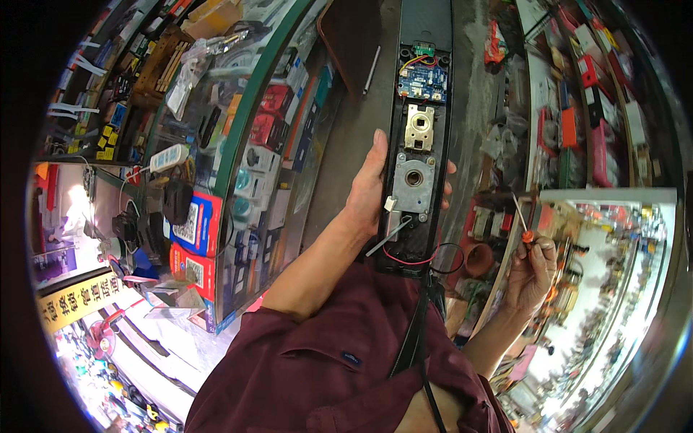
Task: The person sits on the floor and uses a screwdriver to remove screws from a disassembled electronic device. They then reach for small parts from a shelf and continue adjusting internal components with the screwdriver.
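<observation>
Maroon shirt (289, 390): nearest the lens, worn by the person at work, a black strap (410, 343) down its front.
Left hand (367, 189): fingers grasping the housing from its left edge, thumb along that side, fingertips showing at the right edge.
Right hand (533, 273): held well apart from the housing, fingers curled around a screwdriver (528, 237) with an orange-red handle, shaft pointing up.
Black housing (426, 25): long and narrow, in the left hand in front of the shirt, its inner side facing up.
Inside parts: a blue circuit board (426, 85) near the top, then a brass-toned plate (419, 128), then a grey metal block (415, 191); a silver bar (388, 237) slants out below, near a red wire (408, 261).
Glass showcase (247, 94): at left, filled with boxed goods.
Shelves (588, 94): at right, stacked with packages.
Lower-right wall: small hanging items, possibly keys, blurred by glare.
</observation>
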`<action>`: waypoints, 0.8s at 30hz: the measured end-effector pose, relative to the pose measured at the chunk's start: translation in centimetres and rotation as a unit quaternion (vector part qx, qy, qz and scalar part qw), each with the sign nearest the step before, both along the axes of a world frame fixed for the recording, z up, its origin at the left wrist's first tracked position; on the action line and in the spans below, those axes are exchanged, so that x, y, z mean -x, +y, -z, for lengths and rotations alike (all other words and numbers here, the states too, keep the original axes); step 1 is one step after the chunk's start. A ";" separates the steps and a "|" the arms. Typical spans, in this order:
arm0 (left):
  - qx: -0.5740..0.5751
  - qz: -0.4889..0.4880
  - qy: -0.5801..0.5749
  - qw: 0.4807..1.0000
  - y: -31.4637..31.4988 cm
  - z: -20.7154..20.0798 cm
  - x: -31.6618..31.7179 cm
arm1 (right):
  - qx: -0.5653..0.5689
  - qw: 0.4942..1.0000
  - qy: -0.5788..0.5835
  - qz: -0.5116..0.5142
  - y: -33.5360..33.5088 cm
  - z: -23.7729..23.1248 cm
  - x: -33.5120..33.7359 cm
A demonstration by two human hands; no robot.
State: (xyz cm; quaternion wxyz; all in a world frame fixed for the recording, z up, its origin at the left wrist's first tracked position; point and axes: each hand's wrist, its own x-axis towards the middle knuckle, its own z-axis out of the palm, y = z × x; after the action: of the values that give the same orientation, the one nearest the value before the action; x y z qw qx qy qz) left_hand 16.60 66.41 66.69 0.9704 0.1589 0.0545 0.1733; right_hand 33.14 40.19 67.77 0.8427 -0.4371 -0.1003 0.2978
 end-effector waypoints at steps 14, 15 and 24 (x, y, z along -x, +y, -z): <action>-0.180 -0.092 0.118 0.972 19.4 -3.7 -21.3 | 0.041 0.954 -0.293 -0.052 28.2 -8.2 -22.1; -0.181 -0.095 0.117 0.972 21.2 -3.6 -23.0 | 0.047 0.951 -0.303 -0.044 30.2 -8.2 -23.2; -0.218 -0.051 0.084 0.971 38.4 -4.4 -36.9 | 0.089 0.924 -0.364 0.079 46.5 -10.1 -33.7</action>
State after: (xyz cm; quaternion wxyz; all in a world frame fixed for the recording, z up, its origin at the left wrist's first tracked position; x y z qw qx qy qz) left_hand 53.47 104.86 71.10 0.8944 0.3775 0.1045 0.2161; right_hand 66.85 86.72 77.90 0.7269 -0.5950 -0.3380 0.0584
